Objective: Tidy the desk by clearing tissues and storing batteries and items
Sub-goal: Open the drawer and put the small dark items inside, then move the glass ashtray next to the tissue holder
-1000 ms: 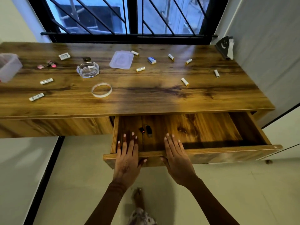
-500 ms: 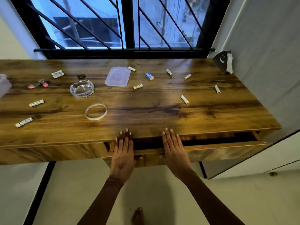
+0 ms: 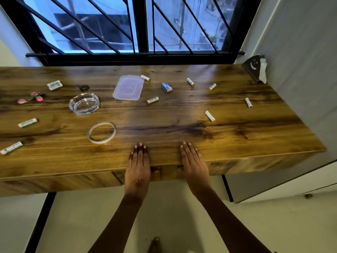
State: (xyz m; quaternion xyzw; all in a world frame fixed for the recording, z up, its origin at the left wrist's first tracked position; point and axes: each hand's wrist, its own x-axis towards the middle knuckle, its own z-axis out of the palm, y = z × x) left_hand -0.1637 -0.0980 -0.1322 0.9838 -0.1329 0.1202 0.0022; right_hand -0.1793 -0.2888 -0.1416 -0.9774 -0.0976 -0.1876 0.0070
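My left hand [image 3: 138,167] and my right hand [image 3: 194,165] lie flat, fingers straight, over the front edge of the wooden desk [image 3: 237,139], pressing against the drawer front [image 3: 169,173], which sits flush under the top. Several white batteries lie scattered on the desk, among them one [image 3: 210,116] ahead of my right hand, one [image 3: 152,100] near the middle and one [image 3: 248,102] at the right. A clear plastic lid [image 3: 128,87] lies at the back centre. White tissue [image 3: 263,70] sticks out of a black holder [image 3: 252,67] in the far right corner.
A glass ashtray [image 3: 84,103], a tape ring [image 3: 102,132], a small blue-white box [image 3: 166,87], pink keychain pieces [image 3: 31,97] and white labelled sticks [image 3: 27,122] lie on the left half. A barred window [image 3: 138,26] is behind; a grey wall [image 3: 300,70] bounds the right.
The open drawer has been pushed in by both hands and now sits flush. The small dark items inside it are hidden. The view has tilted up toward the window.
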